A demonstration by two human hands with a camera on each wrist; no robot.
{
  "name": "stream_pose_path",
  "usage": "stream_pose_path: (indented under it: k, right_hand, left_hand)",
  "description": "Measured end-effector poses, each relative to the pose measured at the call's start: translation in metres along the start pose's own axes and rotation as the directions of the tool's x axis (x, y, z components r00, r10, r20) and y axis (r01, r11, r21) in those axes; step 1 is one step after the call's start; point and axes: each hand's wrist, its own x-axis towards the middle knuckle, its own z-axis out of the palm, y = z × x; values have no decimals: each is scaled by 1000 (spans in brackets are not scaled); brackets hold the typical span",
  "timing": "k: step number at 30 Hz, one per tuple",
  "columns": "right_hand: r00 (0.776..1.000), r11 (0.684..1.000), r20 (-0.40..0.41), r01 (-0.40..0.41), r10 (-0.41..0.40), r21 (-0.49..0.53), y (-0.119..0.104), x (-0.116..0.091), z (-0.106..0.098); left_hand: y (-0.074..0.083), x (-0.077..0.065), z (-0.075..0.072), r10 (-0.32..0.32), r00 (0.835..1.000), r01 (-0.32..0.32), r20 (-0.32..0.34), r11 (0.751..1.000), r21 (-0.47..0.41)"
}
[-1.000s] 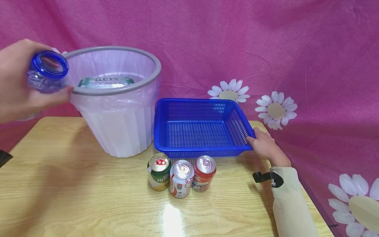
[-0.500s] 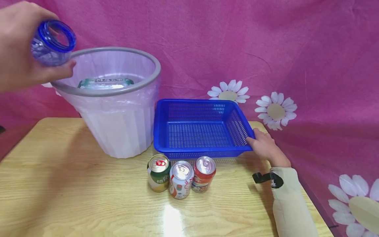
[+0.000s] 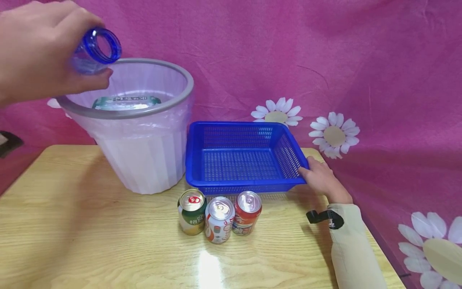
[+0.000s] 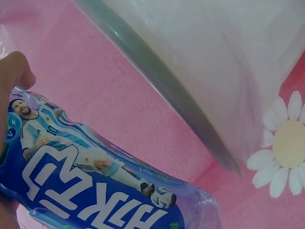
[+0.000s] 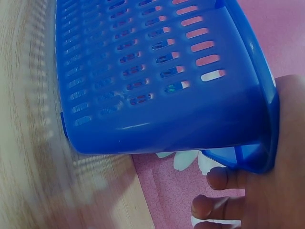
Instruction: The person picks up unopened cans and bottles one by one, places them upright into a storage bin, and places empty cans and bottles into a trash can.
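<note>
My left hand [image 3: 47, 52] grips a clear plastic bottle [image 3: 95, 52] with an uncapped blue mouth, above the left side of the bin's grey rim. In the left wrist view the bottle [image 4: 105, 176] shows a blue label with a footballer printed on it. The lined bin [image 3: 144, 156] holds a green-and-clear bottle [image 3: 126, 102] lying on its side. At the right, my right hand [image 3: 321, 178] holds the front right corner of a blue plastic basket [image 3: 238, 164] by its rim. Seen from the right wrist, the fingers [image 5: 219, 179] curl below the basket's edge.
Three upright drink cans stand in front of the basket: a green one [image 3: 192, 218], a white one [image 3: 218, 226] and a red one [image 3: 246, 216]. They stand on a wooden table [image 3: 144, 249]. A pink flowered cloth [image 3: 231, 52] hangs behind.
My left hand has risen and moved right with the bottle, from beside the bin to above its rim. The right hand and basket stay in place.
</note>
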Motion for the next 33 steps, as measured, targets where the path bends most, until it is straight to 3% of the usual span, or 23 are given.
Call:
stream_pose_path:
  k: [2,4,8,19,26,33]
  right_hand:
    - [1000,1000,-2,-1,1,-2,0,0,0]
    - [1000,1000,-3,-1,1,-5,0,-1,0]
    - [1000,1000,-2,-5,5,3,-2,-2,0]
    - [1000,1000,5,-8,8,1,-7,-4,0]
    - [1000,1000,1,-5,5,-12,-7,-5,-1]
    - [1000,1000,3,-6,6,-6,-7,-7,-2]
  left_hand:
    - [23,5,-13,56,998,-56,-18,998,-6]
    - [31,10,-16,98,995,-98,-35,995,-20]
    - [33,17,-10,178,982,-180,-65,983,-36]
    - [46,25,2,250,965,-258,-85,961,-103]
    - [46,23,6,201,976,-211,-80,966,-150]
    - [48,21,10,61,998,-58,3,968,-246]
